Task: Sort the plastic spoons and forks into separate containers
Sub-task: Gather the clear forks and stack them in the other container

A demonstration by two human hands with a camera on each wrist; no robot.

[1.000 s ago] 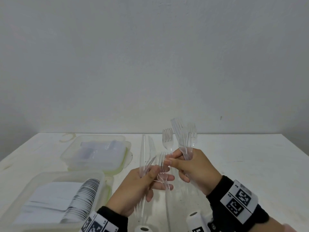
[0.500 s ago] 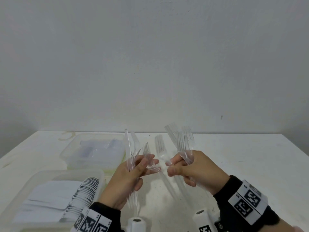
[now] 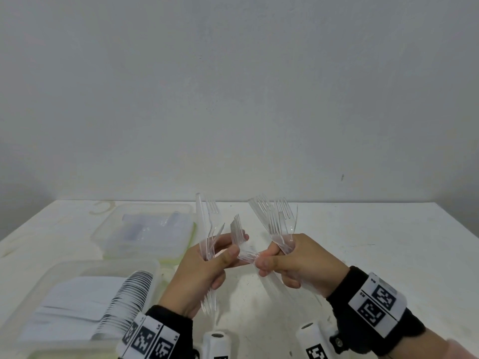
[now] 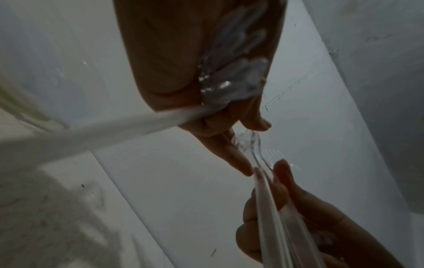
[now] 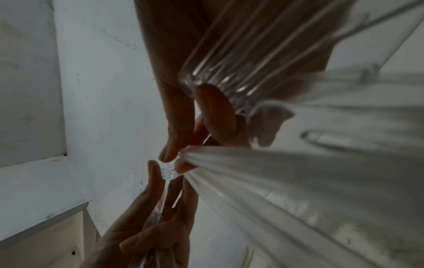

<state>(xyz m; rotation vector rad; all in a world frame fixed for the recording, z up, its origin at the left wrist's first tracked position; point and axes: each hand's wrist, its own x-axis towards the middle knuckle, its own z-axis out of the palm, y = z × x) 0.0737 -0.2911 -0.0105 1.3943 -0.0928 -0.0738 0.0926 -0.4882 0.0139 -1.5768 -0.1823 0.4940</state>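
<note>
My left hand [image 3: 234, 246] grips a bunch of clear plastic cutlery [image 3: 207, 224] upright; a fork head and a long flat piece stick out on top. My right hand [image 3: 261, 257] grips a fan of clear forks [image 3: 277, 218]. Between the hands lies a single clear fork [image 3: 237, 230], tines up. The left thumb and fingers pinch it while the right fingertips hold its handle end. In the left wrist view the single fork [image 4: 257, 150] crosses between the two hands' fingertips. The right wrist view shows the same fork [image 5: 167, 170] pinched, with the right bunch's handles [image 5: 229, 72] close to the lens.
A translucent container [image 3: 51, 270] at the near left holds a row of white spoons [image 3: 124, 301]. Behind it stands a second container [image 3: 103, 229] with clear cutlery inside. The white table [image 3: 375, 242] runs to a plain wall.
The left hand drew away to the left with one fork, then came back. Both hands have sunk slightly, and they now meet on another single fork.
</note>
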